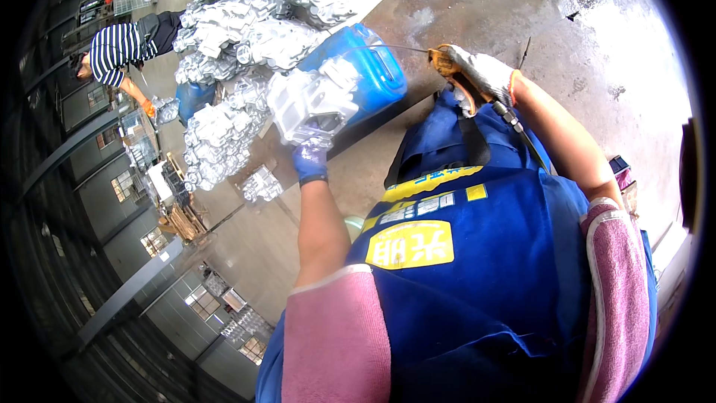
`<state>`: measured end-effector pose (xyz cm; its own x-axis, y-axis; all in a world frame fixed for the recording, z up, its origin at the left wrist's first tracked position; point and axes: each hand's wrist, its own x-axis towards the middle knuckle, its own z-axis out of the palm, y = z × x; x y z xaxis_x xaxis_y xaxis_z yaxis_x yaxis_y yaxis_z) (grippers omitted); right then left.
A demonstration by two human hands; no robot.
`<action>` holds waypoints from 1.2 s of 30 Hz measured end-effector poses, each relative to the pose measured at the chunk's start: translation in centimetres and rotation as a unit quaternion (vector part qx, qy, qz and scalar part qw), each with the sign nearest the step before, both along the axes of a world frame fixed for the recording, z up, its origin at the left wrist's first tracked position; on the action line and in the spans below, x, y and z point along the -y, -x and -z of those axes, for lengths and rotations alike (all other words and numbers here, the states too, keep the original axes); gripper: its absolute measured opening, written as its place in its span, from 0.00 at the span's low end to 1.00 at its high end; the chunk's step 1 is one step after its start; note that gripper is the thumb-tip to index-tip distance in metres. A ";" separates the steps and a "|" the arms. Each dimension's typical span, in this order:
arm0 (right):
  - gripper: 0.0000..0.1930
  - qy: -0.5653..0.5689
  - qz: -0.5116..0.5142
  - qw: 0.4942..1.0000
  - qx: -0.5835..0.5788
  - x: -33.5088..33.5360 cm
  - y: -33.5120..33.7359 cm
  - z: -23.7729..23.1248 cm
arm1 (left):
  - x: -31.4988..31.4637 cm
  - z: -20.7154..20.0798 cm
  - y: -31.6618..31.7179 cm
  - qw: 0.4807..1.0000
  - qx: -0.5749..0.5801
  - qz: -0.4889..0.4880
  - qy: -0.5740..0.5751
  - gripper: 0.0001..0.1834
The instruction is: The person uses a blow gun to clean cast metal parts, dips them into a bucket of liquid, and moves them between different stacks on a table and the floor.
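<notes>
Left hand in a blue-purple glove (309,160): gripping the near end of a silver, box-like cast-metal housing (313,104), partly disappearing against it; cannot tell the exact finger spread.
Right hand in a white-and-grey glove with orange cuff (485,78): closing around an orange-bodied air gun (446,66); cannot tell whether pressing its trigger.
Thin metal nozzle (406,48): pointing leftward from the gun, toward the housing's side.
Metal hose fitting (507,114): hanging below the right hand.
Housing: sitting just beyond the left hand, overlapping the bright blue plastic drum (380,78) in view; cannot tell whether touching it.
Heap of silver castings (246,37): spreading beyond the drum, toward upper left.
Loose silver casting (261,184): lying apart, left of the bare left forearm.
Co-worker in a black-and-white striped shirt (119,48): leaning over at upper left, reaching an orange-gloved hand (148,108) to another silver casting (167,110).
Blue apron (507,216): covering the wearer's front, between pink towelling sleeves (335,328).
</notes>
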<state>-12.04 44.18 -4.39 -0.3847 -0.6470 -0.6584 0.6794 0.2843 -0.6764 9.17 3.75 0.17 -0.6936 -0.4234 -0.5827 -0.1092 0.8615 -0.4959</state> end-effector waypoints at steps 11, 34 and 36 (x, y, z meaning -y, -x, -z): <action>0.26 0.059 0.036 0.982 0.174 -3.3 -2.5 -2.6 | 1.2 1.0 -0.9 0.999 -0.024 0.035 -0.009 0.26; 0.32 -0.037 -0.027 0.992 -0.121 -1.7 -0.5 -9.6 | 2.6 1.9 -1.0 0.984 -0.152 0.092 0.030 0.13; 0.29 0.061 -0.117 0.983 -0.124 -0.8 -0.4 -13.4 | 2.3 -1.4 1.4 0.999 0.030 -0.002 -0.039 0.26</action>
<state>-11.61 44.93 9.06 -0.3554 -0.8053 -0.4745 0.4150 0.3189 -0.8521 7.75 1.48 1.59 -0.6553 -0.3782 -0.6538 -0.0855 0.8972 -0.4333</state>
